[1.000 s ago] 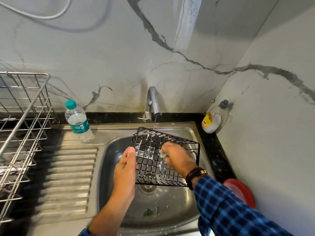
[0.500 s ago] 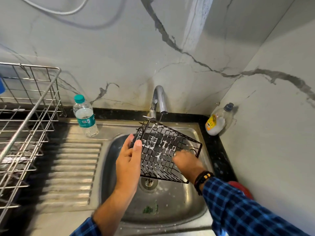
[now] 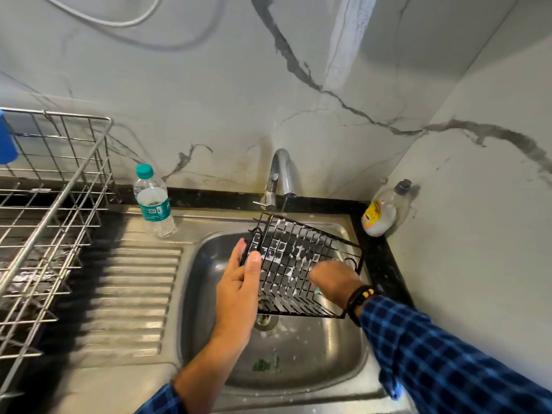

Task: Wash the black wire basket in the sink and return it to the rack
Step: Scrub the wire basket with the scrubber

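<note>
Single head camera, forward-down, close above sink (image 3: 328, 348).

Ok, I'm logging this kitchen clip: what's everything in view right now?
sink: one, steel, centre
black wire basket: one, black, foamy, tilted over the sink
tap: one, chrome, behind the sink, thin stream
drainboard: one, steel, left of the sink
wire rack: one, silver, far left
blue item: one, left edge by the rack, unclear
water bottle: one, clear, teal cap, on the drainboard's back edge
soap bottle: one, clear, yellow label, right corner
green scraps: few, sink floor
green scrub pad: one, sliver under the right hand
left hand: grips the basket's left edge
right hand: curled on the basket's mesh, blurred
</note>
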A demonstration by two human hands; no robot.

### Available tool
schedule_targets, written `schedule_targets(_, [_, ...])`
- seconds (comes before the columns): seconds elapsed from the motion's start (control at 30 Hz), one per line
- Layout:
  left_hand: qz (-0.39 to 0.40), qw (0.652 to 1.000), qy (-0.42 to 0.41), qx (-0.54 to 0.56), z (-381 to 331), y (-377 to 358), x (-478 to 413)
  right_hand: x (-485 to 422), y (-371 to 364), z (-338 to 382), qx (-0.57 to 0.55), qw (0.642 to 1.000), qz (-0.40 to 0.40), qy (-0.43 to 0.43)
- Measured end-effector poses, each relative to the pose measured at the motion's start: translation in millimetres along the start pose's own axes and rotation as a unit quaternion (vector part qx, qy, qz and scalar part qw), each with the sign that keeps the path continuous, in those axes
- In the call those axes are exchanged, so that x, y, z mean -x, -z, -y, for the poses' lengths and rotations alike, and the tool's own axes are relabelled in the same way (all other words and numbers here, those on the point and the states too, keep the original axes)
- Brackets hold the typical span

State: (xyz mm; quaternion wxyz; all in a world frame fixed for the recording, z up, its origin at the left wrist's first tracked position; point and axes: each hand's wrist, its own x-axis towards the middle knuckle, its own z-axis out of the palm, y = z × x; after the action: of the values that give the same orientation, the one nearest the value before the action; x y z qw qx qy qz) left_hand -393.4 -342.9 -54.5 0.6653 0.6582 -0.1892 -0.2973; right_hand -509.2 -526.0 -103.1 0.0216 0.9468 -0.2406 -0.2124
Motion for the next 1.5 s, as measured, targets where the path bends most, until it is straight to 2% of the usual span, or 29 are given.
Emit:
schedule_targets(0.1, [0.016,1.0,-0.015,0.003,-7.1,0.8,-0.5,-2.7,6.8,-6.8,0.027,0.994,-0.103,-0.029])
schedule_targets(0.17, [0.005,1.0,-0.027,0.003,-10.9,2.1,-3.7,-5.5,8.4,-6.5,0.004,0.99,-0.129,-0.059])
schedule_targets(0.23, [-0.02,0.999,-0.038,0.016,-10.1,2.9,-10.5,-7.6,7.8,0.9,0.008,0.993,-0.112,-0.047])
schedule_targets(0.3, [-0.04,0.998,-0.044,0.018,-6.4,5.7,-15.1,-7.6,1.8,11.3,-0.003,0.998,-0.061,0.008])
schedule_targets(0.43, [-0.045,0.997,-0.055,0.025,2.0,15.7,-11.2,-0.1,-2.5,9.1,-0.09,0.995,0.004,0.041])
schedule_targets(0.6, [-0.071,0.995,-0.061,0.035,6.4,19.3,-10.9,14.0,11.6,18.7,-0.19,0.98,-0.021,-0.061])
schedule_targets(0.73, [-0.074,0.994,-0.076,0.016,6.3,13.9,-11.9,18.7,28.6,44.2,-0.32,0.94,-0.054,-0.11])
schedule_targets(0.83, [-0.069,0.996,-0.064,0.005,11.2,7.0,-9.8,20.6,52.0,78.1,-0.391,0.915,-0.073,-0.065])
schedule_targets(0.9, [-0.063,0.996,-0.046,0.041,14.0,2.2,-8.8,22.2,66.5,102.3,-0.41,0.908,-0.084,-0.016])
schedule_targets(0.97, [-0.051,0.994,-0.027,0.089,21.4,4.7,-11.2,23.4,73.1,112.6,-0.424,0.901,-0.089,-0.004])
schedule_targets(1.13, [-0.046,0.989,-0.001,0.143,38.1,19.2,-14.5,35.3,57.0,65.9,-0.412,0.905,-0.05,-0.09])
schedule_targets(1.2, [-0.052,0.989,0.006,0.137,35.0,23.3,-13.0,38.7,44.6,40.1,-0.356,0.92,-0.036,-0.16])
schedule_targets(1.3, [-0.016,0.989,0.002,0.147,25.8,21.6,-9.5,36.9,36.4,26.8,-0.275,0.933,-0.001,-0.233])
schedule_targets(1.37, [-0.009,0.987,0.01,0.158,21.9,17.2,-9.1,37.6,42.7,40.8,-0.289,0.935,-0.002,-0.205])
schedule_targets(1.43, [-0.01,0.988,0.006,0.154,21.4,11.1,-11.4,37.1,54.5,65.3,-0.35,0.927,-0.039,-0.131])
schedule_targets(1.5, [-0.003,0.991,-0.001,0.135,27.8,8.1,-15.4,34.7,67.1,92.2,-0.397,0.914,-0.039,-0.07])
